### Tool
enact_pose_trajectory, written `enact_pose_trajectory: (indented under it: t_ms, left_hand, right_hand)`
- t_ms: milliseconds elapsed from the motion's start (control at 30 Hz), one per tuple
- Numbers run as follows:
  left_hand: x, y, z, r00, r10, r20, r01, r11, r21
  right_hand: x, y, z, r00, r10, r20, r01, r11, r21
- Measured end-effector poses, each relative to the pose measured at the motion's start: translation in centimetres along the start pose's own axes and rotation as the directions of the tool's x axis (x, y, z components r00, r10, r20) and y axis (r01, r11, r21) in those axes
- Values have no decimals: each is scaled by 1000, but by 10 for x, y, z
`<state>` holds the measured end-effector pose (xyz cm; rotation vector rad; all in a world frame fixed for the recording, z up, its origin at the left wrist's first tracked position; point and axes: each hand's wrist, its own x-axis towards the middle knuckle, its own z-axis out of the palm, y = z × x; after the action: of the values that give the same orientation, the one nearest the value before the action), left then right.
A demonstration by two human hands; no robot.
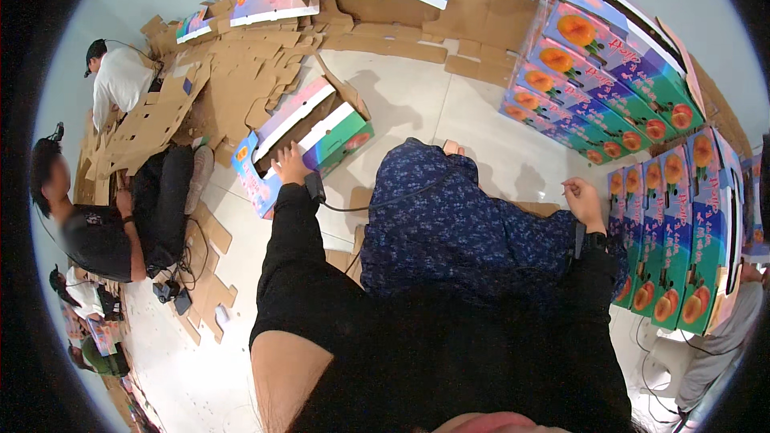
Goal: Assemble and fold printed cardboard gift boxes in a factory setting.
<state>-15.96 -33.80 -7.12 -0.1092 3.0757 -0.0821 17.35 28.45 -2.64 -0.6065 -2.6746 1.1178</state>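
A person seated on a pale tiled floor (401, 104) reaches forward with the left hand (290, 167), fingers spread and laid on the near edge of a half-folded printed carton (309, 138); the grip is released, resting on the cardboard rather than closed around it. The carton, blue and pink with a green side and a fruit picture, lies open on the floor just ahead of the person's knee, which is covered by a dark blue patterned garment (449, 224). A small black device (314, 186) with a cable sits at the left wrist. The right hand (584, 199) hovers near a row of finished cartons (682, 232) standing on end at the right; its fingers are curled loosely, holding nothing that can be made out. A taller stack of the same fruit-printed boxes (601, 72) rises behind. Flat brown cardboard sheets (241, 80) cover the far part of the floor. At the left, another person in a dark shirt (96, 232) sits among cardboard, and one in white (120, 80) bends beyond.
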Motion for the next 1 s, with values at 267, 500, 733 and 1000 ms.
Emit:
enact_pose_trajectory:
  t_ms: [267,500,733,1000]
  left_hand:
    - [-24,37,-44,958,79,-277,-141,967,-211]
    - [-62,75,-129,736,269,-621,-433,892,-127]
    - [-194,147,-240,670,484,-563,-696,675,-247]
    - [-258,185,-217,580,725,-372,-806,446,-388]
  right_hand:
    - [-11,-13,-1,997,-30,-65,28,999,-40]
    - [-8,-41,-1,995,-50,-91,54,998,39]
    - [-38,-159,-24,951,-138,-278,229,916,329]
    - [-77,-179,-39,907,-201,-370,403,672,622]
